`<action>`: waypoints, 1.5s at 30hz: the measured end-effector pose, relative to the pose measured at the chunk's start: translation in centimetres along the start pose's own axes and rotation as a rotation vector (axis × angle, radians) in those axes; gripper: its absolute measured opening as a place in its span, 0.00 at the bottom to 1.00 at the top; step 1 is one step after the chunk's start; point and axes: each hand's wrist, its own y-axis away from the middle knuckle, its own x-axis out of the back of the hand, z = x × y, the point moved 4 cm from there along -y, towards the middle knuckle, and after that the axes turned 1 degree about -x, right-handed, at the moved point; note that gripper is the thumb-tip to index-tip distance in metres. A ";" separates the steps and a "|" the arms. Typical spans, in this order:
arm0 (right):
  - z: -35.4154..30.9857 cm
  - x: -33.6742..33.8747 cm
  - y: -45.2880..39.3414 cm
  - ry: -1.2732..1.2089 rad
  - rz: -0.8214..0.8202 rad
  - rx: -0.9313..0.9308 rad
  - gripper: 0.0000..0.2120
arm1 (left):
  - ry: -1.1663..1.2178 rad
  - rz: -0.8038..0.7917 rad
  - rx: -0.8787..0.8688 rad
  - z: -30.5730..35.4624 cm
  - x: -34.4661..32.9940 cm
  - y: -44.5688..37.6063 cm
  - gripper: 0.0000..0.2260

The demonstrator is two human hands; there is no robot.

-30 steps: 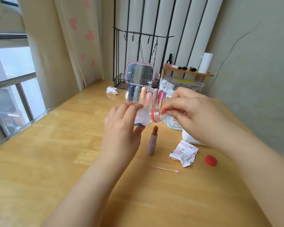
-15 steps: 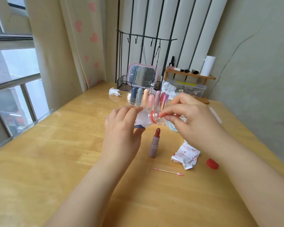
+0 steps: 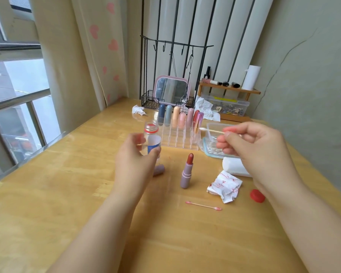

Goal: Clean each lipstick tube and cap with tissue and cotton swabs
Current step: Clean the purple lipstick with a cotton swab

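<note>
Nearest, below and between both hands, a used cotton swab [image 3: 203, 205] with pink-stained tips lies flat on the table [image 3: 47, 203]. Just under the right wrist sit a red bottle cap [image 3: 257, 196] and a crumpled tissue [image 3: 224, 185] smeared red; it looks soft and light, best pinched at a clean corner.

Between the hands stands the open lipstick tube [image 3: 187, 172], upright, its red bullet exposed. It looks light, smooth and easy to tip, and the bullet is likely soft, so the hold belongs on the mauve base. Its cap [image 3: 159, 170] peeks out beside the left hand, partly hidden.

The left hand [image 3: 135, 160] grips a small clear bottle [image 3: 151, 138], uncapped and upright; thin plastic that probably dents if squeezed. The right hand [image 3: 252, 146] pinches a fresh cotton swab [image 3: 212, 131] by its stick, the white tip pointing toward the bottle; the stick seems slender and bendable.

Beyond the hands, a clear rack [image 3: 180, 138] holds more capped lipsticks [image 3: 177, 117], and an open swab box [image 3: 213, 148] lies behind the right fingers.
</note>
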 end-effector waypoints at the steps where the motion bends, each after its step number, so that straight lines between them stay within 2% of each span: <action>1: 0.7 0.1 0.2 -0.055 -0.004 -0.077 0.07 | -0.007 0.001 0.023 -0.6 0.0 -0.3 0.14; 4: 2.5 0.5 1.2 -0.190 -0.034 -0.283 0.06 | -0.027 -0.002 0.101 -2.1 -0.2 -0.7 0.15; 8: 4.4 1.0 2.5 -0.290 -0.056 -0.393 0.04 | -0.061 -0.052 0.176 -3.0 -0.6 -0.5 0.16; 13: 5.8 1.4 3.7 -0.323 -0.096 -0.433 0.08 | -0.093 -0.094 0.203 -3.1 -0.8 -0.4 0.17; 17: 5.9 1.5 3.6 -0.309 -0.137 -0.407 0.12 | -0.146 -0.076 0.151 -3.4 -0.9 -0.6 0.17; 21: 6.3 0.9 3.9 -0.268 -0.174 -0.425 0.12 | -0.204 -0.070 0.142 -3.6 -1.1 -0.7 0.26; 23: 6.6 0.9 3.9 -0.258 -0.172 -0.447 0.11 | -0.291 0.027 0.052 -2.6 -0.7 -0.3 0.26; 25: 6.7 1.1 3.8 -0.254 -0.158 -0.464 0.10 | -0.317 0.134 -0.152 -0.5 -0.1 0.8 0.20; 26: 6.6 1.2 3.8 -0.255 -0.153 -0.467 0.10 | -0.292 0.129 -0.233 0.6 -0.2 1.4 0.17; 28: 6.5 1.3 3.7 -0.247 -0.147 -0.462 0.10 | -0.234 -0.020 -0.298 2.1 -1.1 2.7 0.12; 30: 6.5 1.4 3.6 -0.240 -0.145 -0.453 0.10 | -0.261 -0.201 -0.296 2.2 -2.7 3.5 0.12; 33: 6.4 1.5 3.5 -0.219 -0.140 -0.441 0.10 | -0.340 -0.337 -0.182 0.9 -4.5 4.0 0.15; 35: 6.3 1.6 3.5 -0.185 -0.131 -0.414 0.09 | -0.400 -0.360 -0.156 0.2 -4.9 4.0 0.18; 37: 6.3 1.6 3.5 -0.143 -0.109 -0.386 0.09 | -0.479 -0.355 -0.202 0.1 -5.1 4.0 0.18; 42: 6.3 1.6 3.5 -0.084 -0.118 -0.347 0.08 | -0.550 -0.328 -0.257 0.0 -5.2 3.8 0.13; 45: 6.1 1.6 3.6 -0.087 -0.131 -0.323 0.06 | -0.516 -0.314 -0.279 0.3 -5.2 3.7 0.08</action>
